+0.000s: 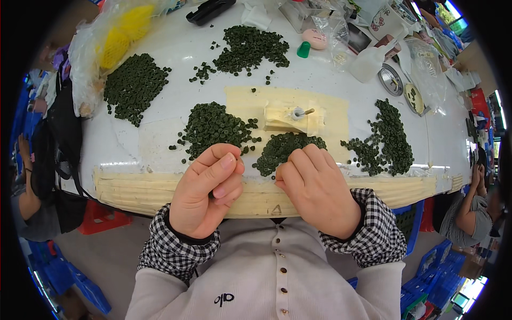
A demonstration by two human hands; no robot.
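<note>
My left hand [208, 186] is closed, thumb pressed against the forefinger. A dark spot shows by its curled lower fingers, too small to name. Just beyond that hand lies a heap of small round dark green parts [213, 125]. My right hand [317, 192] is closed with knuckles up, its fingertips down at the near edge of another green heap [285, 150]. What its fingers pinch, if anything, is hidden. Between and beyond my hands stands a tape-wrapped block [288, 118] with a metal pin [306, 112] sticking out of it.
More green heaps lie at the far left [136, 85], far middle [253, 48] and right [392, 138]. A plastic bag with yellow netting [122, 34] covers the back left. Round tins [390, 80], clear bags and a cup crowd the back right. Tape lines the table's front edge [144, 189].
</note>
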